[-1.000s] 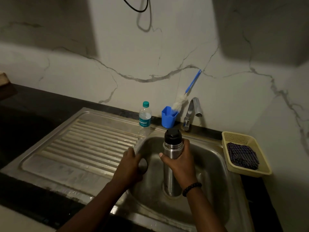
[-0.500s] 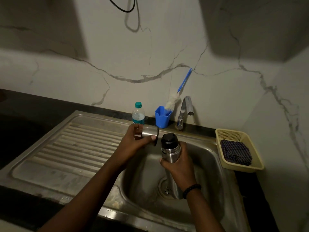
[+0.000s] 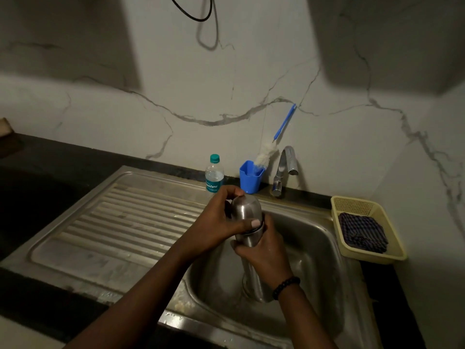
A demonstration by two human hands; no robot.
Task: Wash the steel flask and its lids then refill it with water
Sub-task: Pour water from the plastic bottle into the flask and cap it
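Steel cup lid (image 3: 246, 207) on flask (image 3: 251, 268), both hands gripping

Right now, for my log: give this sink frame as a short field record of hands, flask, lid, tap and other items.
left hand: grips the steel cap, set over the flask's top
right hand: wrapped round the steel flask
flask: upright in the sink basin
tap: no water visible
behind sink: plastic water bottle, blue cup holding bottle brush
right counter: yellow basket with checked cloth
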